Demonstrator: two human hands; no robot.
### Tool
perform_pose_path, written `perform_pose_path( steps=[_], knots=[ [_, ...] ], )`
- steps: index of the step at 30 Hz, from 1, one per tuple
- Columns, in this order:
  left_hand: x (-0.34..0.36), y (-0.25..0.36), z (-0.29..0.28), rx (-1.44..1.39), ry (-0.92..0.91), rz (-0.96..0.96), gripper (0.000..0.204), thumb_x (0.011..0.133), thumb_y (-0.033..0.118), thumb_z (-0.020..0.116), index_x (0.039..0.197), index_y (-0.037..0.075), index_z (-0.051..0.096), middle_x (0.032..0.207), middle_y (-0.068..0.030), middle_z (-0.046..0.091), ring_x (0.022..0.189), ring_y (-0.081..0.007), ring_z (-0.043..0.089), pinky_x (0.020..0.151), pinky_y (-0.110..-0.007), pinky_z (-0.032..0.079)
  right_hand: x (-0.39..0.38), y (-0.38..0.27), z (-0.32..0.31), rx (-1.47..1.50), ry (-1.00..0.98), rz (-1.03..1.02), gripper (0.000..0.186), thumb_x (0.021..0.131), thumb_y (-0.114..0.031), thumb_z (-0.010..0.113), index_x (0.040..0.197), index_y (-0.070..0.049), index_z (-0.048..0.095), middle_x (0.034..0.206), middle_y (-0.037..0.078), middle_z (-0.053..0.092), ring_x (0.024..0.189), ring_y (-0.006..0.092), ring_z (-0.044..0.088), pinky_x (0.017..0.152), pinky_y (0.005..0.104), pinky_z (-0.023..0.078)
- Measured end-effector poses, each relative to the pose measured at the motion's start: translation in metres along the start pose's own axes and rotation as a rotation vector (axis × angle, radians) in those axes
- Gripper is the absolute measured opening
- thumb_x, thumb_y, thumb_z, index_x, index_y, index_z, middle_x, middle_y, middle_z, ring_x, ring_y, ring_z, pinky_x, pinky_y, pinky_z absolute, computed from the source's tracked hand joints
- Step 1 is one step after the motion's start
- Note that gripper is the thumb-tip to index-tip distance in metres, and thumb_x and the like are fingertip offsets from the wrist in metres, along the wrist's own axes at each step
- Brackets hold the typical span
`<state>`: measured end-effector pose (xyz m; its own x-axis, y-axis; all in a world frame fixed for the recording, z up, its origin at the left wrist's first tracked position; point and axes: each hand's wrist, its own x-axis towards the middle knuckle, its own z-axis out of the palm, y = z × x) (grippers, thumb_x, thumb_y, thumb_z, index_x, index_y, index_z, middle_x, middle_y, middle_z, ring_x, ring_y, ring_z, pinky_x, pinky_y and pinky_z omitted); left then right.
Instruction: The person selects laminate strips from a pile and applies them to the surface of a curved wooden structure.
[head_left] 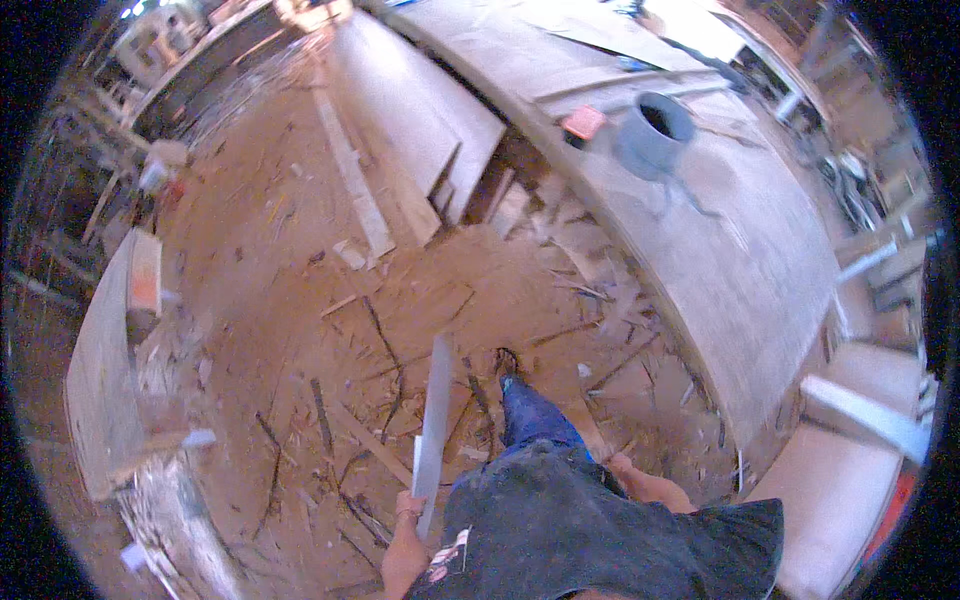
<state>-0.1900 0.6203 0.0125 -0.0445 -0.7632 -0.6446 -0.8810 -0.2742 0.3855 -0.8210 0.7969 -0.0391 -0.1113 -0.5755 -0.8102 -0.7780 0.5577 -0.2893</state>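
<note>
At the far left, a curved-looking wooden board (pixel 105 385) stands beside an orange-faced block (pixel 146 280), with a heap of pale scraps (pixel 180 520) below them. The brown floor (pixel 235 255) to their right is littered with splinters, sticks and offcuts.

The left forearm rises from the lower edge, and the left hand (pixel 408 505) is closed around the lower end of a long pale strip (pixel 434 420). The strip points up and away from the body, leaning slightly right, over the littered floor and left of the blue jeans (pixel 535 415). A foot in a dark sandal (pixel 506 361) shows beyond the knee.

The right arm is bent, and the right hand (pixel 622 470) lies near the hip, at the edge of the dark shirt (pixel 600 530). Its fingers are too small and blurred to tell whether they are spread, curled or holding anything.

Farther right, a broad table (pixel 740 270) carries a red box (pixel 584 123) and, just beside it, a grey bucket (pixel 650 140). The bucket's round mouth is dark, so its contents cannot be told. At the far right, a white plank (pixel 865 418) lies across a pale panel (pixel 835 480).
</note>
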Motion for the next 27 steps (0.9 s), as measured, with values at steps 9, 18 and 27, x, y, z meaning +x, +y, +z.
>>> perform_pose_path(
  steps=[9,18,27],
  knots=[
    [0.004,0.047,-0.12,-0.332,0.302,-0.42,0.037,0.081,0.031,0.087,0.106,0.004,0.083,0.091,-0.0182,0.081,0.085,-0.0316,0.08,0.076,-0.045,0.06,0.219,-0.269,-0.305,-0.045,0.242,-0.384,0.032,0.083,-0.025,0.077,0.107,-0.003,0.078,0.104,0.023,0.076,0.1,0.042,0.073,0.092,0.0514,0.058],
    [0.15,0.105,-0.185,-0.584,0.393,-0.244,0.056,0.08,0.055,0.085,0.11,0.007,0.084,0.087,-0.0153,0.08,0.081,-0.0316,0.078,0.077,-0.049,0.059,0.364,-0.519,-0.527,0.218,0.523,-0.574,0.041,0.087,-0.034,0.078,0.12,-0.01,0.076,0.117,0.016,0.076,0.113,0.0357,0.072,0.098,0.0457,0.057],
    [0.399,0.066,-0.361,-0.595,0.283,0.014,0.048,0.077,0.036,0.093,0.107,0.0,0.081,0.086,-0.0151,0.079,0.079,-0.0291,0.077,0.074,-0.046,0.059,0.354,-0.486,-0.399,-0.027,0.276,-0.152,0.027,0.089,-0.027,0.072,0.11,-0.011,0.078,0.111,0.016,0.077,0.102,0.0349,0.074,0.09,0.0474,0.059]
  ],
)
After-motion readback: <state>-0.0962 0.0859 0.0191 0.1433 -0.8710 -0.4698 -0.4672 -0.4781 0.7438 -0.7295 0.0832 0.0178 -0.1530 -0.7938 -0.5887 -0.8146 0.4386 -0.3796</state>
